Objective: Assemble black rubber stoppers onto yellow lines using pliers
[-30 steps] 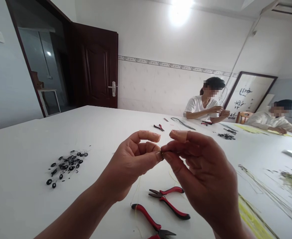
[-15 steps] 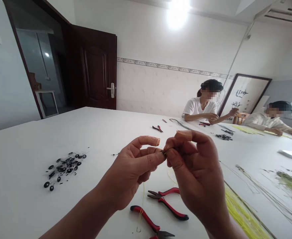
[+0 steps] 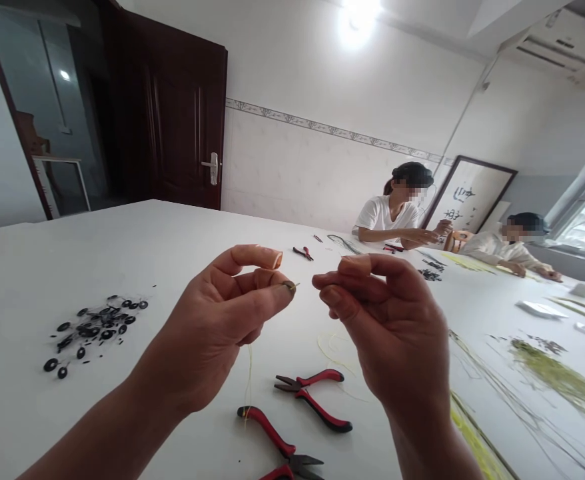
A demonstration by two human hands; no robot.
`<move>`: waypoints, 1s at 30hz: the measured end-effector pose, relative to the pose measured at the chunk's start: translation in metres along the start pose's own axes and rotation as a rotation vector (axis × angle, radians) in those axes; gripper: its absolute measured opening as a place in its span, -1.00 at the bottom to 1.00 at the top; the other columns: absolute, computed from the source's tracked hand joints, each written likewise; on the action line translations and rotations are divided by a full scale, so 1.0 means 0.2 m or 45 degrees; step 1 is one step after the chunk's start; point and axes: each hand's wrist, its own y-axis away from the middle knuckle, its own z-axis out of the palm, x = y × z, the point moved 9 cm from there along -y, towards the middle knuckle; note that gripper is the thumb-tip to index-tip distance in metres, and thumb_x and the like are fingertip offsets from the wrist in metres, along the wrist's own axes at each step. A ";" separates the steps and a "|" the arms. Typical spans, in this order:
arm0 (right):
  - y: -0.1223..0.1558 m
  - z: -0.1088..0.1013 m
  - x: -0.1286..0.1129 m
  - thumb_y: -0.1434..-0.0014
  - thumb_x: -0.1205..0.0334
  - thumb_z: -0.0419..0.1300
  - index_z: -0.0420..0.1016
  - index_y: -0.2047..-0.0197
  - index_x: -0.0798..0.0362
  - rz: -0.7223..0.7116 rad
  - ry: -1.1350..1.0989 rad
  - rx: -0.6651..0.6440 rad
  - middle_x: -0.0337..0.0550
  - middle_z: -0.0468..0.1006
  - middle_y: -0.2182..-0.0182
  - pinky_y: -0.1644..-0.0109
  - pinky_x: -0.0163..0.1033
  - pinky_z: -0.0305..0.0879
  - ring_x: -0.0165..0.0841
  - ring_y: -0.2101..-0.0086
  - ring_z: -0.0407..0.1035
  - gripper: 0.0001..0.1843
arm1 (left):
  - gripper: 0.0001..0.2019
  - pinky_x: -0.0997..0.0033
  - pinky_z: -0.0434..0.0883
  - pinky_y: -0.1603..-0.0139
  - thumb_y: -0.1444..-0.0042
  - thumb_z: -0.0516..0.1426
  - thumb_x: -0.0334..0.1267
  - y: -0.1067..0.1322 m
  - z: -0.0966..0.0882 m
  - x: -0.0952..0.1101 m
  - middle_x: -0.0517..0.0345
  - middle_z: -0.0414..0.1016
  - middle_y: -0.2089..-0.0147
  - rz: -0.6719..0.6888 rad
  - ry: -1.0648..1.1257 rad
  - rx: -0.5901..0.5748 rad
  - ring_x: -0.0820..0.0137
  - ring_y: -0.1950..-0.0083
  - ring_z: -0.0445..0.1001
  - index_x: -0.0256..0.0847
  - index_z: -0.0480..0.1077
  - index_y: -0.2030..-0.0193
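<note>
Between the thumb and finger of my left hand sits a small dark olive piece, with a short pale yellow line end poking out of it. A thin yellow line hangs below that hand. My right hand is pinched a short way to the right, apart from the left; whatever its fingertips hold, if anything, is too small to make out. Under the hands lie red-handled pliers with spread handles. Nearer to me are a second red-handled pair of pliers, partly cut off by the frame.
A pile of small black ringed parts lies left on the white table. To the right are bundles of yellow strands and an olive heap. Farther off are small pliers and two seated people.
My hands have come apart; the olive piece stays in the left. The view has shifted, and the hook seen near the lower pliers no longer shows.
</note>
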 end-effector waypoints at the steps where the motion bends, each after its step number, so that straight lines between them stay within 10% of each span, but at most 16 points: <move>1: 0.00 0.00 0.00 0.01 0.46 0.20 0.32 0.25 -0.04 -0.007 0.011 0.006 -0.30 0.55 0.43 0.36 -0.31 0.47 -0.37 0.30 0.48 -0.73 | -0.79 0.69 0.13 0.59 0.09 0.20 -0.41 0.00 0.00 0.01 0.32 0.38 0.47 0.019 -0.018 -0.004 0.63 0.51 0.17 -0.05 0.36 0.31; 30: 0.01 0.04 0.04 -0.03 0.39 0.19 0.35 0.26 -0.02 0.065 0.021 -0.094 -0.25 0.57 0.42 0.43 -0.30 0.44 -0.38 0.39 0.47 -0.81 | -0.79 0.73 0.13 0.62 0.05 0.16 -0.48 0.01 0.03 0.06 0.33 0.35 0.49 0.162 -0.038 -0.092 0.67 0.55 0.16 -0.10 0.32 0.29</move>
